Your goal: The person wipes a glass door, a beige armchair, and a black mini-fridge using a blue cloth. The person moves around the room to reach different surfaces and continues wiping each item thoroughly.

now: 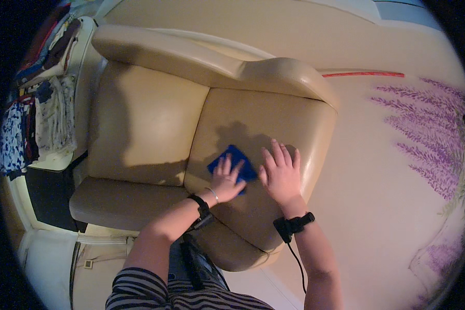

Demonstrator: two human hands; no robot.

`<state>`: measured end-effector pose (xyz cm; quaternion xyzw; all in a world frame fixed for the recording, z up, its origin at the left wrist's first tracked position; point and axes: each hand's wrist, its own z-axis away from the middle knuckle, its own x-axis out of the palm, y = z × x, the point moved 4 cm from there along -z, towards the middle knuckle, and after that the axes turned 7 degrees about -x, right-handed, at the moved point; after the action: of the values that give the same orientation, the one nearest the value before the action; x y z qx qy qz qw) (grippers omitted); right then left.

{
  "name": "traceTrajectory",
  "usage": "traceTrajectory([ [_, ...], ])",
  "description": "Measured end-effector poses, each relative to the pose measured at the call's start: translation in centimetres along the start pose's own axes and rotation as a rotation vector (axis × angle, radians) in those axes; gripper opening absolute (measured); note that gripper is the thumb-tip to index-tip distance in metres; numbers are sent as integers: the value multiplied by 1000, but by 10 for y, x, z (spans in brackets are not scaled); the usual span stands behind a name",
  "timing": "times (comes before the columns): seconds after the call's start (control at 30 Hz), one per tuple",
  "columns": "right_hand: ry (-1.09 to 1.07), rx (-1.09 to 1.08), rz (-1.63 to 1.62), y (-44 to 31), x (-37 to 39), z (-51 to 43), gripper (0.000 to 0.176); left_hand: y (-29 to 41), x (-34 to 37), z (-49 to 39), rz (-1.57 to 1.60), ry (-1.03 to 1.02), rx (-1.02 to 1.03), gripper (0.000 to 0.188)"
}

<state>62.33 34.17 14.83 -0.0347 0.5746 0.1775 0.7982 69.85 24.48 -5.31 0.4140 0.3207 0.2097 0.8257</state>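
Observation:
A blue cloth (238,164) lies against the tan back cushion of an armchair (252,106) that looks like leather. Palm down, my left hand (226,180) holds the cloth against this surface under its spread fingers. To the right, my right hand (281,170) is on or just over the same cushion, near its rounded edge, with fingers apart and nothing in it. Both wrists wear black strapped devices, and the left also has a thin bangle. Shadows of my arms and head fall across the upholstery.
The seat (162,112) extends left, between two padded armrests (124,201). Beyond it, folded clothes (56,116) are piled on a white-topped surface above a black box-like piece (50,197). A wall painted with purple flowers (430,128) stands right. A cable (298,263) hangs from my right wrist.

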Motion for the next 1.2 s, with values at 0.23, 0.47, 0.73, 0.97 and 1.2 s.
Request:
traceTrajectory([
  [0.23,-358,-54,-122,-63,29,42,50,-37,6,49,54,-347,-385,83],
  [0.47,-202,-27,-81,-64,10,97,52,33,6,89,-205,-214,393,67],
  [0.73,-322,-157,-6,-65,12,101,52,-86,24,25,170,-20,-136,69],
  [0.97,-341,-134,-48,-60,15,100,52,-103,22,12,229,-143,-540,82],
  [1.2,-211,-129,-105,-60,12,99,51,-7,25,94,314,-310,-7,83],
])
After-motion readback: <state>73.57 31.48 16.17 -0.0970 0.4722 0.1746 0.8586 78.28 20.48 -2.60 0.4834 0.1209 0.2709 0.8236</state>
